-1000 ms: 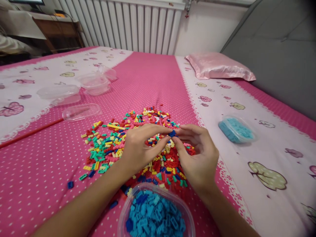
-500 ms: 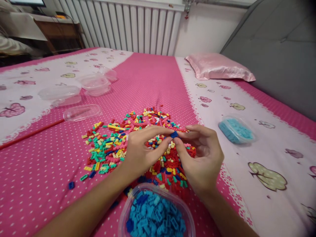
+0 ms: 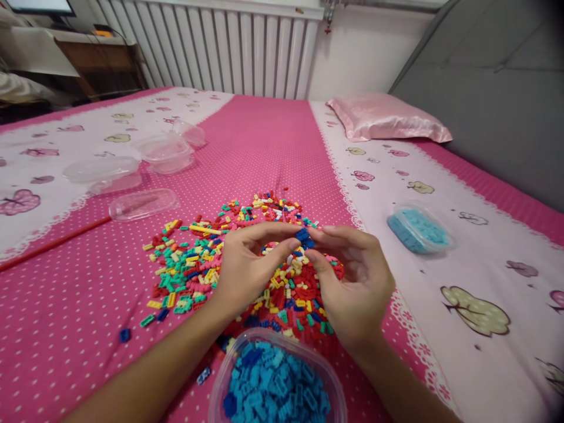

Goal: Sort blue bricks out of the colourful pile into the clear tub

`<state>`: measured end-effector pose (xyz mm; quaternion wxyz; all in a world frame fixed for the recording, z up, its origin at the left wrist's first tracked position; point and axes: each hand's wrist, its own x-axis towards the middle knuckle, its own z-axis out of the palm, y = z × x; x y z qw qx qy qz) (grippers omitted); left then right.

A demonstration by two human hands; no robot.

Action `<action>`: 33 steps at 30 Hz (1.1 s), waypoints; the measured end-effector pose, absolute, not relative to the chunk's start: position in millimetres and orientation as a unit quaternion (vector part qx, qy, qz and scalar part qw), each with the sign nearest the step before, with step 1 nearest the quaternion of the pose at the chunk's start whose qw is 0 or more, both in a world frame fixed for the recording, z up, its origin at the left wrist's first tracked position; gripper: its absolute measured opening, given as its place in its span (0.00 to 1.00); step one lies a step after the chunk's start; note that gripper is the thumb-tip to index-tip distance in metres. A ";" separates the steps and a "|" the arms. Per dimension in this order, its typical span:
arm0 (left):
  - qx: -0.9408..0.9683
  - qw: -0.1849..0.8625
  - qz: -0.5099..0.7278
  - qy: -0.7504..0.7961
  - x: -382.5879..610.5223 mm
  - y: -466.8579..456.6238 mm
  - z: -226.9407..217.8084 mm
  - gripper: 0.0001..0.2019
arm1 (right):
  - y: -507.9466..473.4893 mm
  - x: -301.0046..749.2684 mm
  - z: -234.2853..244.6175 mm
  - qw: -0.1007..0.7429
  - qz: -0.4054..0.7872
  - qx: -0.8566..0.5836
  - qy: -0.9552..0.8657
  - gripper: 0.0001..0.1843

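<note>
Head view, bricks (image 3: 178,279) on dotted pink bedspread (image 3: 273,147), white radiator (image 3: 220,50), gray headboard (image 3: 493,100)

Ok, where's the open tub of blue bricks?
In the head view, the open tub sits at bottom centre, between the left forearm and right forearm, just nearer than the mixed brick pile.

On the bed (image 3: 282,129), loose bricks (image 3: 187,273) are lying centrally, a tub of bricks (image 3: 224,367) sitting before them, another tub (image 3: 399,233) resting right, containers (image 3: 161,148) sitting back left, a pillow (image 3: 392,120) lying back right.
</note>
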<state>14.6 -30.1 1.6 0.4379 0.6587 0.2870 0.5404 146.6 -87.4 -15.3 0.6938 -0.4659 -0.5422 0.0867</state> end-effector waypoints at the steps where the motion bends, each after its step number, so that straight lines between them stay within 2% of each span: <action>1: 0.655 0.443 0.541 0.287 14.6 -30.0 2.2 0.07 | -87.5 146.5 -15.7 0.694 0.092 -0.465 -0.542 0.20; 6: 0.646 0.473 0.537 0.267 14.2 -29.3 2.6 0.07 | -87.5 146.7 -16.6 0.692 0.098 -0.474 -0.536 0.15; 12: 0.644 0.489 0.525 0.266 13.5 -29.0 3.1 0.06 | -87.4 144.2 -12.1 0.727 0.135 -0.441 -0.509 0.23; 19: 0.643 0.460 0.547 0.276 15.4 -32.1 3.7 0.06 | -85.1 142.9 -11.7 0.732 0.119 -0.431 -0.514 0.24; 27: 0.621 0.531 0.500 0.288 13.6 -29.0 2.7 0.08 | -86.3 148.5 -14.2 0.700 0.083 -0.456 -0.543 0.22; 33: 0.611 0.558 0.492 0.270 12.8 -25.4 0.0 0.08 | -84.4 150.8 -13.9 0.700 0.107 -0.456 -0.539 0.21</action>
